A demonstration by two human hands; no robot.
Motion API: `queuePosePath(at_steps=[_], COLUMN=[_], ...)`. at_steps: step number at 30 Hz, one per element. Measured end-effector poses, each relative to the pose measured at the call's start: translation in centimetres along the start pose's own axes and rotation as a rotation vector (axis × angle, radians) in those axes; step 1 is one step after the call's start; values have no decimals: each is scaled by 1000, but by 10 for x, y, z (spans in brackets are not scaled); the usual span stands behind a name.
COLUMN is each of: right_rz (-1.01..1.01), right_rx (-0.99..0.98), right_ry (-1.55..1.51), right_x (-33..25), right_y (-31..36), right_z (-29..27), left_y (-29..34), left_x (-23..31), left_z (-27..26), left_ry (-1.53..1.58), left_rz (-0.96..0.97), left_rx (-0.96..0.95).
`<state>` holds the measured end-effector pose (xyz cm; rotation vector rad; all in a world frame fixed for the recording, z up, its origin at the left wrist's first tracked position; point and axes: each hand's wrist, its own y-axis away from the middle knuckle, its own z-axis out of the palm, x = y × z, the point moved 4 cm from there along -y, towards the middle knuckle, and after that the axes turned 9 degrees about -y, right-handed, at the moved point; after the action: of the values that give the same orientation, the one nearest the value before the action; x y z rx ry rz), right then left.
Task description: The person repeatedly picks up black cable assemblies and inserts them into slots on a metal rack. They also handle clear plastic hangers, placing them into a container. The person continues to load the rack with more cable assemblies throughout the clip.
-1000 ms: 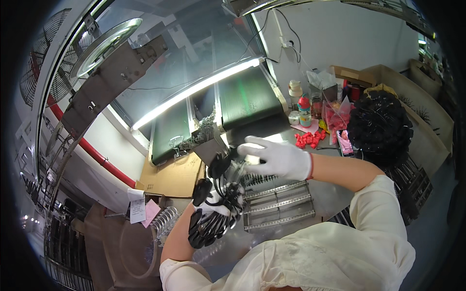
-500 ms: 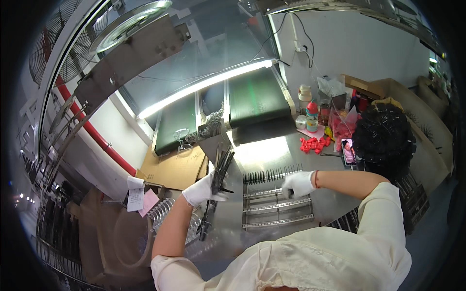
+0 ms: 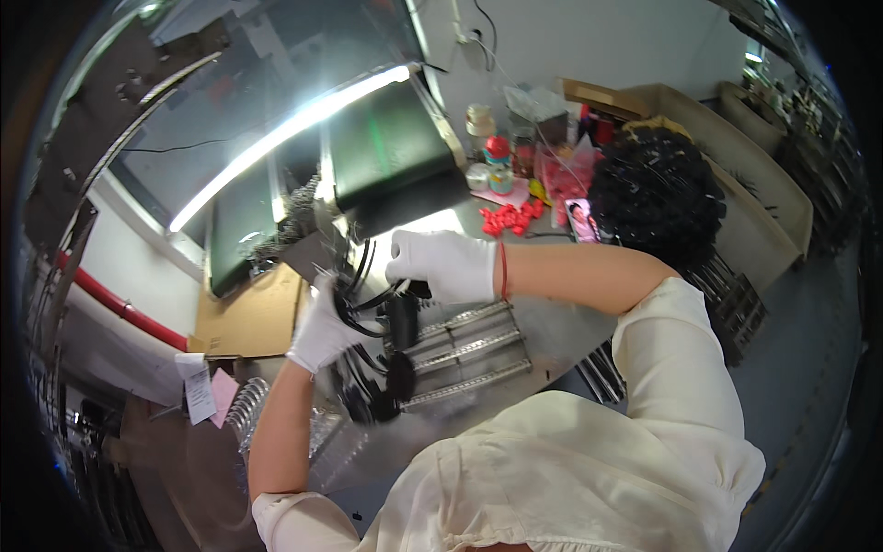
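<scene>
My left hand [image 3: 324,329], in a white glove, is closed round a bunch of slim black pieces [image 3: 370,386]. The pieces are smeared by motion, with dark, thicker ends hanging low and thin curved strands above. Just to the right and slightly higher, my gloved right hand [image 3: 441,265] is curled shut against the top of the bunch. A dark bit shows under its fingers, but what they grip is hidden. Below my right hand lies a metal rack [image 3: 474,352] with several parallel slotted bars, its left side covered by the black pieces.
A lit tube lamp [image 3: 294,143] crosses above the green conveyor belt [image 3: 386,147]. Red clips [image 3: 511,217], a phone [image 3: 582,221] and a large black heap [image 3: 658,189] are at the right. Cardboard [image 3: 246,315] lies at the left, near metal coils [image 3: 246,405].
My right hand has left the rack and moved left and up to the black bunch. The bunch has swung in my left hand. The whole view has turned and shifted.
</scene>
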<state>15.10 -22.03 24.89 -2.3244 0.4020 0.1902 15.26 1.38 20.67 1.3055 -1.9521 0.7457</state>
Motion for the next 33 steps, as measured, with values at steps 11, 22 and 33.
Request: queuePosePath(at_steps=[11,22,33], right_rz=[1345,974,660], right_rx=[-494,60,230], right_ry=[252,46,-155], right_x=[235,176,71], right_y=[267,166,53], right_z=[61,54,138], left_y=[63,66,38], left_x=[-59,-10,42], left_z=[-50,9,61], left_ry=[641,1028,1117], left_rz=[-162,46,85], left_rx=[583,234,73])
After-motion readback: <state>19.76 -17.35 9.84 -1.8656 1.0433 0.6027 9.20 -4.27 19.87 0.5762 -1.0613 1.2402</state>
